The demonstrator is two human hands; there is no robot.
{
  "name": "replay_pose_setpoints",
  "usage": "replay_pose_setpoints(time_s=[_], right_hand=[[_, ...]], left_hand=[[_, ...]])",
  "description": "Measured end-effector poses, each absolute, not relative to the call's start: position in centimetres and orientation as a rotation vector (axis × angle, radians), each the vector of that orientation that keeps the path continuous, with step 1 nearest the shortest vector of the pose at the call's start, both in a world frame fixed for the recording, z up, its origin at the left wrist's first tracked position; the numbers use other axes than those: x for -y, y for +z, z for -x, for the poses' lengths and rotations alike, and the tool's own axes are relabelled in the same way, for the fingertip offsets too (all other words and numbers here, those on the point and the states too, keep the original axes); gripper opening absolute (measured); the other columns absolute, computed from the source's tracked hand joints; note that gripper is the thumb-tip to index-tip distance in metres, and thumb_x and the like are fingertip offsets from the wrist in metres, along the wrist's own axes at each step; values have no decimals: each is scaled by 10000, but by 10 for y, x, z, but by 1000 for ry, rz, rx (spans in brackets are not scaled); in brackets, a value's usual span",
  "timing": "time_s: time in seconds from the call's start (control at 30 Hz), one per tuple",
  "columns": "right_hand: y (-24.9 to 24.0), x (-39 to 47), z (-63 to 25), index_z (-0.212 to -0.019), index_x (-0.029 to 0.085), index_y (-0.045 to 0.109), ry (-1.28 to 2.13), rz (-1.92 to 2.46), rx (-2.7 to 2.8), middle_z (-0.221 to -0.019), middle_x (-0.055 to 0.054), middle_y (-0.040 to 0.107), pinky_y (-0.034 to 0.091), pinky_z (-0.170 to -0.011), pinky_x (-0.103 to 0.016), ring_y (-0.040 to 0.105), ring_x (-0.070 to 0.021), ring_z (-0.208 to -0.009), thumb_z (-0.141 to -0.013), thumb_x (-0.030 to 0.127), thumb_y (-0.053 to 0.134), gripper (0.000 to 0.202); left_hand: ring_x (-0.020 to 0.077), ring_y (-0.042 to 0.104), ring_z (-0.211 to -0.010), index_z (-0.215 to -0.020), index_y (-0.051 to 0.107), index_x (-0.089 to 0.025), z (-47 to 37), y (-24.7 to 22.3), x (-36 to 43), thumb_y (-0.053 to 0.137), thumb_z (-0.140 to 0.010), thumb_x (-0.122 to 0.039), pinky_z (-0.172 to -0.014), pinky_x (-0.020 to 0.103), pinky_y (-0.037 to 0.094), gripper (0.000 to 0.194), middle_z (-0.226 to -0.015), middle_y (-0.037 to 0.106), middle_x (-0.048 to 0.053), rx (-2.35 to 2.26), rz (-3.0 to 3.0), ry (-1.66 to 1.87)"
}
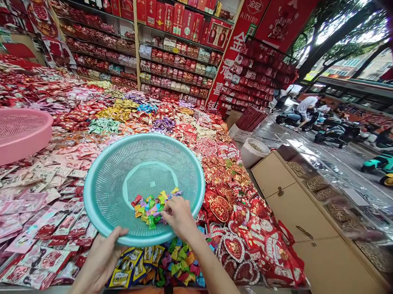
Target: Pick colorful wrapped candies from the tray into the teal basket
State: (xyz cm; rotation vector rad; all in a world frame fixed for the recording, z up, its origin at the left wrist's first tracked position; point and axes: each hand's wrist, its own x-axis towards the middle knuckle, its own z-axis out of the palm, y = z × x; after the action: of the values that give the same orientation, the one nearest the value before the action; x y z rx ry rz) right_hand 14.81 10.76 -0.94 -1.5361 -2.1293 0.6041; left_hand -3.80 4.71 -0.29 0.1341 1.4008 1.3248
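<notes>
A teal plastic mesh basket (110, 177) is tilted toward me above the candy display. My left hand (105, 256) grips its near-left rim, thumb over the edge and fingers underneath. Inside, a small heap of brightly coloured wrapped candies (151, 210) lies toward the near side. Reaching over the near-right rim, my right hand (179, 218) is at the right edge of this heap with its fingers curled; whatever they hold is hidden. Below the basket are more colourful wrapped candies (182, 262) and yellow-and-blue packets (127, 267).
A pink mesh basket (26, 143) sits on the left among piles of packets. Red heart-shaped packs (233, 247) cover the right side. Shelves (177, 50) of red boxes and bags stand behind. To the right are a white bucket (251, 155) and a beige cabinet (289, 201).
</notes>
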Motion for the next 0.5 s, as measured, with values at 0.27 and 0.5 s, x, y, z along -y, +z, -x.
replay_pose_setpoints(time_s=[0.27,0.5], right_hand=[[20,-93,-187,-796,222,684,529,1387,1869,-827,-11,638,354,-786,-305,549,-173,-847,-933,332,564,213],[-21,-72,-251,-742,215,675,584,1621,1707,-784,-35,636,406,-754,-312,560,-196,-793,-897,386,566,255]], left_hand=[[107,544,-551,-569,610,-110,47,-2,-53,668,-632,-5,-447,221,505,136,-646,586,7,-1416,-129,1345],[98,546,-558,-585,619,-111,62,3,-54,659,-658,-19,-450,199,504,123,-666,591,7,-1437,-123,1399]])
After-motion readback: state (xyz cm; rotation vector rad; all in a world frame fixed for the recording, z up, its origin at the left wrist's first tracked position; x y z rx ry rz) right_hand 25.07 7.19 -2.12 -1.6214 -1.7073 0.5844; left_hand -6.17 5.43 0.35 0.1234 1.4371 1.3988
